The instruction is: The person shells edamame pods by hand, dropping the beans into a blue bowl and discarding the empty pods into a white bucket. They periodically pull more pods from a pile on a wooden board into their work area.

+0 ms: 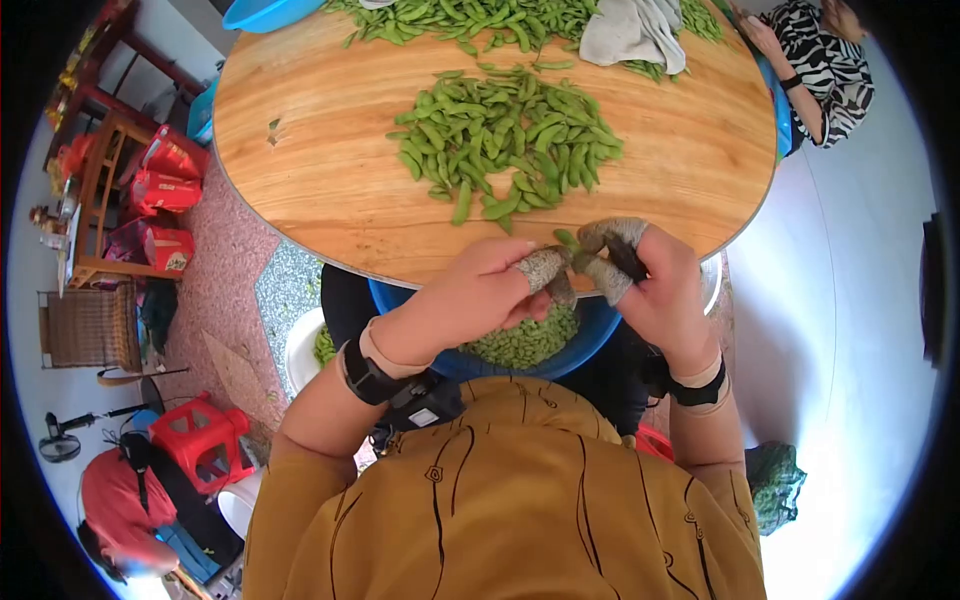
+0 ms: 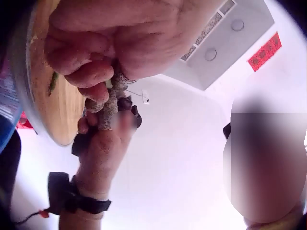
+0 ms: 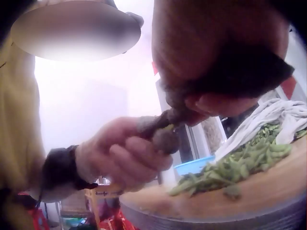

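My left hand (image 1: 480, 290) and right hand (image 1: 665, 290) meet at the table's near edge, above a blue basin (image 1: 600, 345) of shelled green beans (image 1: 525, 340). Between their fingertips they pinch a green soybean pod (image 1: 565, 238), mostly hidden by the fingers. Grey knitted covers wrap the thumb and forefinger of each hand. Something black (image 1: 627, 258) lies among the right hand's fingers. In the right wrist view a sliver of green shows at the left hand's (image 3: 129, 153) fingertips. Just beyond, a heap of soybean pods (image 1: 510, 140) lies on the round wooden table (image 1: 310, 170).
More pods (image 1: 480, 25) are spread at the far side, partly under a grey cloth (image 1: 630, 35). A blue tray (image 1: 265, 12) stands far left. Another person's arm (image 1: 800, 95) is at the far right. A white container (image 1: 303, 350) sits below, left of the basin.
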{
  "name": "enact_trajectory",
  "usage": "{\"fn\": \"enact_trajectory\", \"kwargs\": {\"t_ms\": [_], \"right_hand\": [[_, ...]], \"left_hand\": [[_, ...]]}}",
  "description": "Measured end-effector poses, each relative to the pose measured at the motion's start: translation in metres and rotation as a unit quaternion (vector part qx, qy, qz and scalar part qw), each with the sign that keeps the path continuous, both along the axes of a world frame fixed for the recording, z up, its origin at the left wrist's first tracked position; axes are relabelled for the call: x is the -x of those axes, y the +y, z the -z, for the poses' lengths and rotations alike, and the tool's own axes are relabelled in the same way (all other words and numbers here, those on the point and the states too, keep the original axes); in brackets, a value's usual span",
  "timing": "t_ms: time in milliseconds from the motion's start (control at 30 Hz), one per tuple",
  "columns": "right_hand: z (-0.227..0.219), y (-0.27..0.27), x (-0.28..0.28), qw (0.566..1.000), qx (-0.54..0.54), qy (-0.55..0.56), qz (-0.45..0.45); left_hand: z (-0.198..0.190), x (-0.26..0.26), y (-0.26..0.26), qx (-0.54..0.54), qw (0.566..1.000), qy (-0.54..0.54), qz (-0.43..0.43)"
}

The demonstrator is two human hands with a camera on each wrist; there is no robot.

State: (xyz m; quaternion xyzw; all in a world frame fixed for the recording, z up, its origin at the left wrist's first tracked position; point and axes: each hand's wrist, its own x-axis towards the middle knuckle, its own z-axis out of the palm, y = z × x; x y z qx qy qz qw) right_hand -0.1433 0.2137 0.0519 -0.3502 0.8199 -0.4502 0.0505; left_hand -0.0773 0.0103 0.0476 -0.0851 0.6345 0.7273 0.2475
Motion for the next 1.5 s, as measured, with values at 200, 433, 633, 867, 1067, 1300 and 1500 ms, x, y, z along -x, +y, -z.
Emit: {"fn": "enact_trajectory", "kwargs": {"t_ms": [200,433,633,867,1067,1300,1500], "right_hand": [[0.011,-0.003,-0.017,0.973,0.056,-0.222,0.032],[0.023,-0.001,-0.024,0.979,0.038,-0.195,-0.055],[0.019,0.001,-0.027,0.960,0.050,-0.272,-0.039],[0.009,0.012,-0.027,0.691,0.227,-0.675,-0.122],[0.017,0.003,-0.027,0.810,0.123,-0.573,-0.041],[0.027,0.001,-0.038,0.839,0.138,-0.524,-0.046],[0.031,0.007,-0.044,0.870,0.059,-0.489,-0.029]], "left_hand": [[0.023,-0.010,-0.003,0.011,0.994,0.092,-0.059],[0.020,-0.018,0.011,0.091,0.984,0.143,-0.052],[0.035,-0.020,0.017,0.331,0.860,0.389,-0.018],[0.027,-0.029,0.001,-0.122,0.990,0.050,0.039],[0.040,-0.032,0.012,0.120,0.978,0.173,-0.003],[0.025,-0.045,0.021,0.194,0.972,0.120,-0.053],[0.036,-0.052,0.008,0.000,0.998,0.008,-0.057]]}}
